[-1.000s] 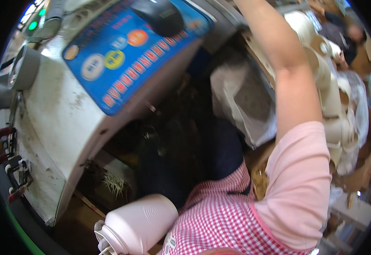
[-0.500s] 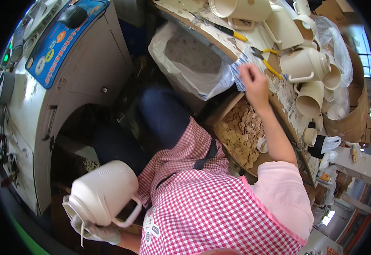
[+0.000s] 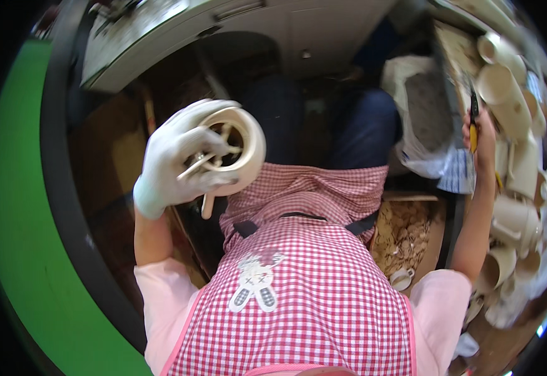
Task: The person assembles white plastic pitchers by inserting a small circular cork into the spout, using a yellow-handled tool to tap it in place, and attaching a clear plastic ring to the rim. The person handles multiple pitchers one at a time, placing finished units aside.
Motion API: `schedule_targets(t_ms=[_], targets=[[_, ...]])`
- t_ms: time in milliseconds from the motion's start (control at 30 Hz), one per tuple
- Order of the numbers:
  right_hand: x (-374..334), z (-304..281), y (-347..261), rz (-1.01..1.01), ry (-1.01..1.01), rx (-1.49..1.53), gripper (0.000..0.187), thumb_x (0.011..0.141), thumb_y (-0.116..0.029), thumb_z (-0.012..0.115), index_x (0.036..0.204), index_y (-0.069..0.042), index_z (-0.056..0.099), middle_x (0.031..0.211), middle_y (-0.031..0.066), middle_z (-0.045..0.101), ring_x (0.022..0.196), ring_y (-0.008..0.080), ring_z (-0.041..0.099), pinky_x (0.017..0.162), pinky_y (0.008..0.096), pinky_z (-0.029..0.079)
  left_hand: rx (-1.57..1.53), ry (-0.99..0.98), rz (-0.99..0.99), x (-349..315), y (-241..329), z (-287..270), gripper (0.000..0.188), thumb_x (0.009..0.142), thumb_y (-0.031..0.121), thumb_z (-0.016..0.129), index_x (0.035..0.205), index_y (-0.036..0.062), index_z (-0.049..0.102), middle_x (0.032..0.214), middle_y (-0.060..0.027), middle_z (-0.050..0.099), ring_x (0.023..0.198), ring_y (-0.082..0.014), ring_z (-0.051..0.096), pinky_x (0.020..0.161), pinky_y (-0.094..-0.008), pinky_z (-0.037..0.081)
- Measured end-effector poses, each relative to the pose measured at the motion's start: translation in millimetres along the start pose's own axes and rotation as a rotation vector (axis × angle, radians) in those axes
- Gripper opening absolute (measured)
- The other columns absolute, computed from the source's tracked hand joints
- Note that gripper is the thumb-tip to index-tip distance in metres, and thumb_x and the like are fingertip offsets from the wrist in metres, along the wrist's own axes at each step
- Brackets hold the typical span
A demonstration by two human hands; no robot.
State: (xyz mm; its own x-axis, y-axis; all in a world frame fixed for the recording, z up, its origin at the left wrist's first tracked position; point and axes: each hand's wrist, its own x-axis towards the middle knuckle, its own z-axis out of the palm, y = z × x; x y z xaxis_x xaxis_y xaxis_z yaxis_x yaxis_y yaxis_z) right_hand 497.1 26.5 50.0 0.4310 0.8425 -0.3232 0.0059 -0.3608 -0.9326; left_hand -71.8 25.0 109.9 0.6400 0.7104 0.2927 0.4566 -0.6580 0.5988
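Note:
My left hand (image 3: pixel 176 153), in a white glove, grips a cream plastic jug (image 3: pixel 251 147) by its open end. The round mouth of the jug is turned up toward me, and thin cream strips (image 3: pixel 228 135) cross it. Its handle (image 3: pixel 208 205) points down toward my lap. Over at the right bench, my bare right hand (image 3: pixel 483 128) is closed round a slim tool (image 3: pixel 473 122) with a black and yellow handle. A thin, blurred tip rises from that handle; it looks like a knife.
Several cream jugs (image 3: pixel 515 216) crowd the right bench. Below its edge hang a white plastic bag (image 3: pixel 405 81) and a blue-striped cloth (image 3: pixel 456 172). A box of cream discs (image 3: pixel 405 235) stands beside my right thigh. A white cabinet (image 3: pixel 342 25) is ahead; green floor (image 3: pixel 29 219) lies left.
My view has swung left. The left hand has raised the jug from low at my side to before my lap, mouth up. The right hand has taken up the black and yellow tool.

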Motion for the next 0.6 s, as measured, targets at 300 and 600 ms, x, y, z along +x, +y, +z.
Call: schedule_targets(t_ms=[300, 600], targets=[[-153.8, 211.3, -16.7, -0.741, -0.695, -0.491, 0.017, 0.1, -0.018, 0.068, 0.108, -0.004, 0.063, 0.076, 0.0079, 0.062, 0.068, 0.022, 0.067, 0.056, 0.0328, 0.052, -0.284, -0.267, 0.113, 35.3, -31.5, 5.0, 0.045, 0.061, 0.038, 0.098, 0.084, 0.01, 0.072, 0.122, -0.0196, 0.071, 0.107, -0.0345, 0.072, 0.088, -0.0413, 0.06], [-161.2, 236.2, -3.6, -0.843, -0.661, -1.295, 0.017, 0.095, -0.019, 0.066, 0.101, -0.004, 0.059, 0.087, 0.0133, 0.07, 0.077, 0.0275, 0.072, 0.06, 0.0362, 0.055, -0.034, -0.216, 0.191, 31.1, -13.4, 53.2, 0.04, 0.059, 0.03, 0.093, 0.082, 0.0069, 0.07, 0.116, -0.0185, 0.07, 0.105, -0.036, 0.07, 0.088, -0.0419, 0.057]])
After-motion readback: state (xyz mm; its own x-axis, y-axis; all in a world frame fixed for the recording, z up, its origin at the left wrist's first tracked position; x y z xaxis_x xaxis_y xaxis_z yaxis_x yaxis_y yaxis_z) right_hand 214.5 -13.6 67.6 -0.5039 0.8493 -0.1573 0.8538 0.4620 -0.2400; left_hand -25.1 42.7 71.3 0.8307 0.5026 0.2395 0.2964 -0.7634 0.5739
